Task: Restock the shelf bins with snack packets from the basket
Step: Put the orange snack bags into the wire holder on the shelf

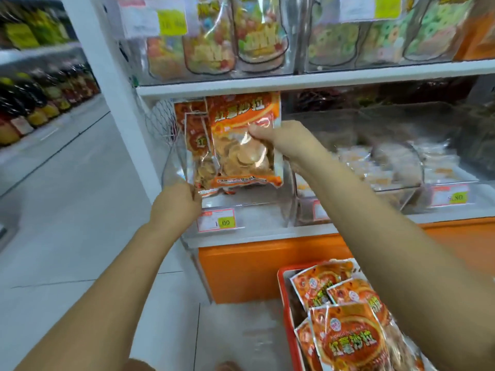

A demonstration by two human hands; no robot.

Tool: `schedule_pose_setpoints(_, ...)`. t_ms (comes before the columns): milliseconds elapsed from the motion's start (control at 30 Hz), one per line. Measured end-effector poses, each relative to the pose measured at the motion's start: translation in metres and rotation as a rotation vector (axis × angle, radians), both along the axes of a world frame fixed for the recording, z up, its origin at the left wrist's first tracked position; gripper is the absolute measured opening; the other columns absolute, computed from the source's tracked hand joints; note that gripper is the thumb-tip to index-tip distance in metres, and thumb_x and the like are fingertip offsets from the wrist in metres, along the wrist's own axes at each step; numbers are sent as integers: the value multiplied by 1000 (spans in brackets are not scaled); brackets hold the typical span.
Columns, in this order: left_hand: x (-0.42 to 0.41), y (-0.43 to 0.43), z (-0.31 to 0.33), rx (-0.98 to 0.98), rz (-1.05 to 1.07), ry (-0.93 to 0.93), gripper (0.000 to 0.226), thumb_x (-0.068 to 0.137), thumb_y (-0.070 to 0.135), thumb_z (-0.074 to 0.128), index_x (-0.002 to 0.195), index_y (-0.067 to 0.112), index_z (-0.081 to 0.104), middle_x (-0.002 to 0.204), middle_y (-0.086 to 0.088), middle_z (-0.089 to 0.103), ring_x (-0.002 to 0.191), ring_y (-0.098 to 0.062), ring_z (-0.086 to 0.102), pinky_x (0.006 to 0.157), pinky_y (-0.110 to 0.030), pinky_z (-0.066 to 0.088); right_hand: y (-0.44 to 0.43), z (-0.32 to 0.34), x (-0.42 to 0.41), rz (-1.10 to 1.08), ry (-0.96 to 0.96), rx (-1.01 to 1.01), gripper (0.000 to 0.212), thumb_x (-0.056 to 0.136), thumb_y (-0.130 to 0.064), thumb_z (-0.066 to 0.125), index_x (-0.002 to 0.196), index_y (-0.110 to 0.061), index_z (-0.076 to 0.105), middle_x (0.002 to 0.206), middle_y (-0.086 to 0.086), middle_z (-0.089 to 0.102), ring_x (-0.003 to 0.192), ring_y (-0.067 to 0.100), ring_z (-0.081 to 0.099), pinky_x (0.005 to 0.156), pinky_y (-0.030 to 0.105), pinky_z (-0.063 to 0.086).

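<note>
snack packet (242,145) upright between right fingers (255,132)

snack packet (245,140): glossy plastic | bin (241,207): clear plastic | basket (285,295): red plastic

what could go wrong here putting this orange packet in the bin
The right hand pinches the front packet only at its right edge, so it may twist or slip and fall short of the clear bin. The packets behind it stand crowded at the bin's mouth; pushing in could tip one out. The basket is heaped above its rim, so a lowered forearm may knock packets off.
</note>
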State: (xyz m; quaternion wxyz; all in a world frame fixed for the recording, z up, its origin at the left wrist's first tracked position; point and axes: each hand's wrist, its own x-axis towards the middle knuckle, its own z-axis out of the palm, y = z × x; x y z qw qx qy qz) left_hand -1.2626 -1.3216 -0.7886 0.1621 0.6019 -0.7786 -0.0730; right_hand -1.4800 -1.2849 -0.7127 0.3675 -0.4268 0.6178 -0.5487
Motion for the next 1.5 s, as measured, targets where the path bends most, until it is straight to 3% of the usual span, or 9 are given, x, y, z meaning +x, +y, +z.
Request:
schedule_pose_setpoints(233, -9, -7, -3, 28, -32, 104, 23, 88, 6, 47, 93, 8, 68, 98, -12, 68, 93, -33, 62, 80, -40, 52, -66, -47, 40, 70, -4, 175, 35, 82, -23, 75, 107, -1, 63, 99, 4, 67, 92, 20, 62, 93, 32, 47)
schedule_pose_setpoints(300, -9, -13, 0, 25, -15, 132, 24, 87, 5, 47, 96, 8, 70, 98, -11, 69, 91, -31, 63, 81, -42, 54, -83, -62, 46, 122, 44, 258, 30, 82, -24, 73, 102, -3, 64, 103, 12, 69, 98, 28, 65, 97, 44, 49)
schedule_pose_setpoints(433, -16, -22, 1, 137, -123, 155, 22, 91, 7, 49, 91, 13, 70, 87, -3, 61, 86, -26, 60, 72, -29, 49, -91, -67, 59, 259, 28, 325, 16, 92, -6, 56, 106, -1, 60, 98, 13, 68, 94, 29, 66, 83, 41, 56)
schedule_pose_setpoints(533, -28, -30, -2, 275, -326, 172, 19, 95, 14, 52, 95, 17, 70, 75, 0, 59, 67, -16, 54, 52, -20, 39, -93, -65, 58, 251, 383, 304, 12, 91, -7, 56, 103, -3, 57, 82, 5, 59, 79, 20, 59, 65, 28, 48)
schedule_pose_setpoints(733, -43, -57, -16, 256, -443, 98, 29, 88, 16, 57, 116, 23, 64, 112, -3, 63, 101, -24, 58, 84, -32, 47, -121, -68, 50, 39, 906, 324, 15, 86, -16, 65, 83, -11, 52, 82, 2, 53, 83, 20, 56, 68, 25, 43)
schedule_pose_setpoints(1000, -43, -68, -27, 176, -341, -40, 30, 87, 19, 60, 117, 17, 64, 116, -13, 60, 106, -32, 55, 91, -38, 47, -117, -48, 42, 86, 1045, 369, 31, 85, -26, 67, 111, -10, 58, 103, 5, 60, 89, 23, 57, 75, 31, 47)
schedule_pose_setpoints(1167, -40, -66, -21, 186, -318, -136, 22, 89, 27, 58, 104, 13, 68, 111, -13, 63, 100, -30, 57, 82, -35, 47, -63, -22, 35, 155, 905, 154, 6, 92, -20, 57, 92, -13, 58, 86, 0, 56, 90, 18, 57, 73, 25, 40)
schedule_pose_setpoints(1367, -63, 5, 3, -442, -614, 184, 31, 93, 28, 43, 83, 8, 65, 79, -8, 63, 72, -25, 57, 59, -34, 42, 21, -7, 0, -41, 795, -51, 29, 85, -25, 66, 63, -17, 50, 68, -3, 56, 70, 12, 52, 61, 23, 35)
schedule_pose_setpoints(1500, -86, 61, -15, -501, -860, 99, 41, 93, 36, 40, 62, 12, 55, 62, -6, 56, 58, -25, 55, 48, -29, 37, 96, -25, -34, -9, 734, -54, 35, 88, -27, 66, 63, -12, 46, 56, -4, 41, 53, 6, 37, 49, 16, 30)
